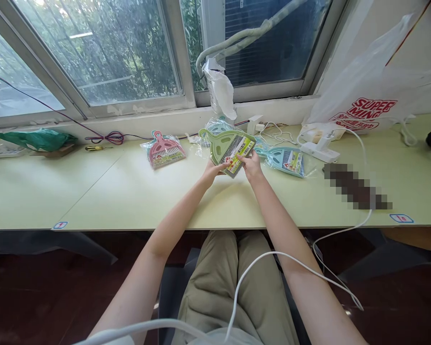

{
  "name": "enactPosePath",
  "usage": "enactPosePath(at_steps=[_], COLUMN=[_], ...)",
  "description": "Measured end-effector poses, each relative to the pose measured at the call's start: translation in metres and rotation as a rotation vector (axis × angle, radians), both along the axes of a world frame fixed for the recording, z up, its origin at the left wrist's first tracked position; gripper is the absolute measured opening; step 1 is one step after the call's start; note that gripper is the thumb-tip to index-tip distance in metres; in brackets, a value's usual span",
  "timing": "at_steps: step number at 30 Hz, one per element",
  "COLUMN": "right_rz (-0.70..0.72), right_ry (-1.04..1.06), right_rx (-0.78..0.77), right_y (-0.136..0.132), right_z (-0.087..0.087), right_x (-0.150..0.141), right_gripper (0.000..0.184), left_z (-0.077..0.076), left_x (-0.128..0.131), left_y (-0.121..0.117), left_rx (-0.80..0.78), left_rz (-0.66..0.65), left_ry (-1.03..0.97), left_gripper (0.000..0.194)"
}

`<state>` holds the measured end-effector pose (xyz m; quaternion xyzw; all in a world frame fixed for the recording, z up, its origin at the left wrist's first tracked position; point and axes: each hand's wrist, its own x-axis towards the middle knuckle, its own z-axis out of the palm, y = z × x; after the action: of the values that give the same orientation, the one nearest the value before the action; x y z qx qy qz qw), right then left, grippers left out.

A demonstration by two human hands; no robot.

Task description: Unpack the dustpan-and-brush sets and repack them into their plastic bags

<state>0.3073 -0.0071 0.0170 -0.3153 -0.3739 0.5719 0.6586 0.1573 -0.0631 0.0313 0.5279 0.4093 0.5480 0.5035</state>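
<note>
A green mini dustpan and brush set [227, 143] in clear wrapping is held over the pale green table [129, 191]. My left hand [213, 170] grips its lower left corner with fingers closed. My right hand [251, 166] pinches its lower right edge by the printed label. A pink set [164, 149] lies to the left on the table. A blue set [285, 159] lies to the right, close to my right hand.
A white plastic shopping bag [362, 96] stands at the right. A white power strip [319, 151] and cables lie near it. A green bag [36, 139] and purple cord [107, 138] are at the far left. The window sill runs along the back.
</note>
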Motion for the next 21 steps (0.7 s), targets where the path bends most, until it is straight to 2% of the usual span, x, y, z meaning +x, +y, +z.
enactPosePath(at_steps=[4, 9, 11, 13, 17, 21], right_rz=[-0.061, -0.134, -0.130, -0.139, -0.155, -0.089], right_ry=[-0.012, 0.064, 0.078, 0.083, 0.082, 0.098], right_rx=[0.025, 0.087, 0.094, 0.089, 0.048, -0.009], right_y=[-0.001, -0.005, -0.006, -0.007, -0.006, -0.007], right_z=[0.002, 0.007, 0.008, 0.008, 0.007, 0.006], right_x=[0.001, -0.001, -0.002, -0.003, -0.004, -0.007], right_gripper=[0.047, 0.045, 0.044, 0.042, 0.042, 0.046], left_z=[-0.005, -0.004, -0.005, -0.006, -0.008, -0.003], left_x=[0.006, 0.020, 0.024, 0.024, 0.016, 0.009], left_y=[-0.003, -0.019, -0.021, -0.017, 0.000, 0.004], left_rx=[-0.050, -0.140, -0.154, -0.125, -0.006, 0.037], left_rz=[-0.076, -0.407, -0.441, -0.372, -0.111, 0.050], left_ry=[-0.015, 0.060, 0.068, 0.053, -0.107, -0.199], left_gripper=[0.062, 0.064, 0.066, 0.064, 0.055, 0.057])
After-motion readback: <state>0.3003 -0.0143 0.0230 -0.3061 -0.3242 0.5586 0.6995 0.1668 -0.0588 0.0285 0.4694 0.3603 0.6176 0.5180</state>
